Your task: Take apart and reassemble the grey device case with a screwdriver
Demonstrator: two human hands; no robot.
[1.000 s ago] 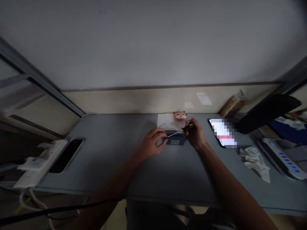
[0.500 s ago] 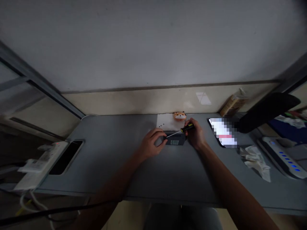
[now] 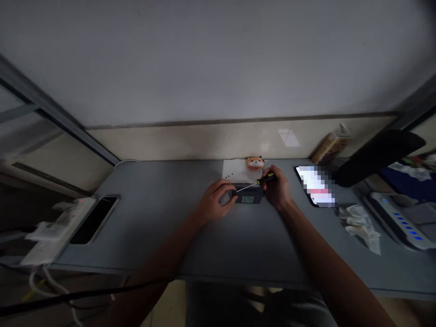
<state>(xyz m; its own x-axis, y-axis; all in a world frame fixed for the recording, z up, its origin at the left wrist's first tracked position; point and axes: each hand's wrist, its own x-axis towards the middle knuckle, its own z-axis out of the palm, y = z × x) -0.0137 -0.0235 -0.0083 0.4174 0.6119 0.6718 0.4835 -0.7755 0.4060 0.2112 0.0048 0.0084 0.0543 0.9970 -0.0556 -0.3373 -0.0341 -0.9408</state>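
- Well, from the head view we saw the left hand [image 3: 214, 199] curled over the left end of a small dark electronics box [image 3: 248, 195], its fingers [image 3: 229, 190] bent and bearing down on the casing rather than spread flat.
- The right hand [image 3: 277, 187] pinched a yellow-and-black screwdriver [image 3: 266, 179] between thumb and fingers, with the thin shaft slanting across the top of the box toward the left hand. We could not tell whether the tip touched a screw.
- The box lay on a grey desk [image 3: 153, 218], directly between the hands.
- We judged the box light and stiff, but likely to skid on that smooth top. We would take hold of it by its ends, keeping our fingers clear of the shaft.
- Just beyond the hands lay a white sheet of paper [image 3: 235, 171] dotted with what looked like tiny black screws [image 3: 230, 175], and an orange fox-faced figurine [image 3: 255, 162] sat at its far edge.
- Right of the right hand lay a phone [image 3: 315, 186] with a pixelated screen, and farther right, crumpled tissue [image 3: 360, 227].
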